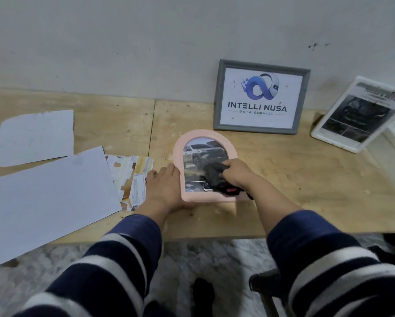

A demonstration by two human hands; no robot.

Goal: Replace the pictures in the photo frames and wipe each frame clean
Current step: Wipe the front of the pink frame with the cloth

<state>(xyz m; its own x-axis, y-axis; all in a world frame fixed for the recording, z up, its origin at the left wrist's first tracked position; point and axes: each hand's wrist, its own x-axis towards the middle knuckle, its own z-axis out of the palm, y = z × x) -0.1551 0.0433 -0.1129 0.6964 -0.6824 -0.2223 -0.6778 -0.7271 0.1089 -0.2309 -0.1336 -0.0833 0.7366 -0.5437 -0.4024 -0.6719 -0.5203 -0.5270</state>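
A pink arched photo frame (187,143) lies flat on the wooden table (306,179) near its front edge, with a picture of a white pickup truck in it. My left hand (163,186) rests flat on the frame's left side, fingers straight. My right hand (235,172) grips a dark crumpled cloth (212,177) pressed on the lower right of the glass. The frame's bottom right corner is hidden by the cloth and my wrist.
A grey frame (261,97) with a logo print leans on the wall behind. A white frame (356,115) with a car picture leans at the right. White paper sheets (50,191) and cut picture scraps (132,175) lie to the left.
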